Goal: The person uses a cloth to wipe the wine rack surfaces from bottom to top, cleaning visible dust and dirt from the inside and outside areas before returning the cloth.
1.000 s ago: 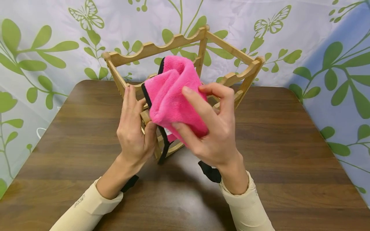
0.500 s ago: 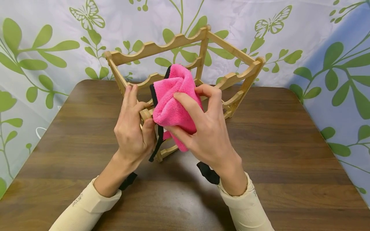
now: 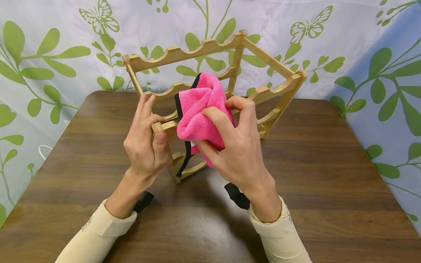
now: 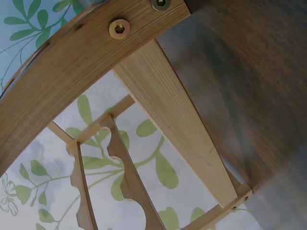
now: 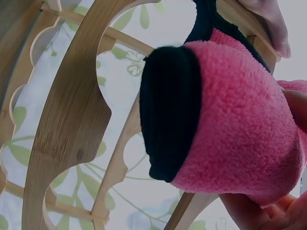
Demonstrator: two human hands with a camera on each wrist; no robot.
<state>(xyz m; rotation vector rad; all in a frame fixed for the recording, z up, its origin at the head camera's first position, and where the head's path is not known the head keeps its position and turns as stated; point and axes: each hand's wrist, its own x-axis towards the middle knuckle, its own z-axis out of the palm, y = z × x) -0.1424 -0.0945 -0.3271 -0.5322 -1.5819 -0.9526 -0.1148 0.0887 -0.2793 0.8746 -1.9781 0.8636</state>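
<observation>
A light wooden wine rack [image 3: 184, 54] with scalloped rails stands on the table, seen close up in the left wrist view as planks [image 4: 172, 120] with hex bolts [image 4: 119, 29]. My left hand [image 3: 141, 142] holds the rack's near corner post between thumb and index finger, the other fingers raised straight. The right hand [image 3: 240, 142] grips a bunched pink plush cloth [image 3: 197, 109] with black edging against the rack's scalloped front rail. In the right wrist view the folded cloth [image 5: 235, 120] sits beside a rail [image 5: 72, 110]. The rail behind the cloth is partly hidden.
The brown wooden table [image 3: 329, 175] spreads around the rack. Behind it hangs a pale curtain [image 3: 263, 18] printed with green leaves and butterflies. A white loop [image 3: 44, 151] shows at the table's left edge.
The cloth has come down and right, then up a little. The rack has turned slightly, its near post shifting left with my left hand and its back corner shifting right.
</observation>
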